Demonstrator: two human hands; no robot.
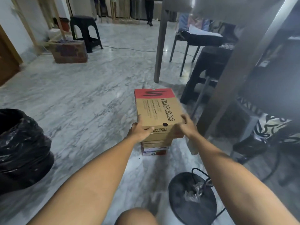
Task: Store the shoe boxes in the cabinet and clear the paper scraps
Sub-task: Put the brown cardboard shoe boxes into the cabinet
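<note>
A tan Skechers shoe box point(155, 109) with a red far end tops a stack of shoe boxes on the marble floor in the middle of the view. Under it lies a brown box point(155, 142), and a white and red box point(154, 151) at the bottom. My left hand point(139, 131) grips the near left corner of the top box. My right hand point(188, 125) grips its near right corner. No cabinet or paper scraps can be made out.
A bin lined with a black bag point(21, 148) stands at the left. A round black fan base with a cable point(191, 195) lies near right. Table legs point(159, 46), black stools point(86, 31) and chairs crowd the right. A cardboard box point(69, 51) sits far left.
</note>
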